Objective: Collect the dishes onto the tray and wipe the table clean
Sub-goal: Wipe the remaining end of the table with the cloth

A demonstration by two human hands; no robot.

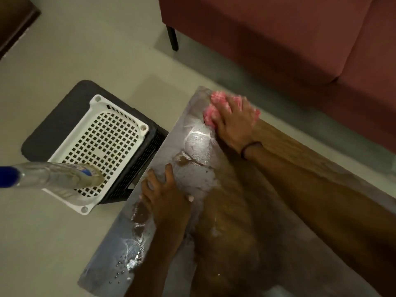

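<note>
Now | table (pixel 199 146) wet | right hand (pixel 233 123) presses pink cloth (pixel 216 99) | probably sofa (pixel 278 39) beyond

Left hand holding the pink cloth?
No, the right hand presses the pink cloth; the left hand rests flat on the wet table.

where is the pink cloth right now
In the head view, the pink cloth sits at the far corner of the wet table, pressed under the right hand, to the right of the white perforated tray.
</note>
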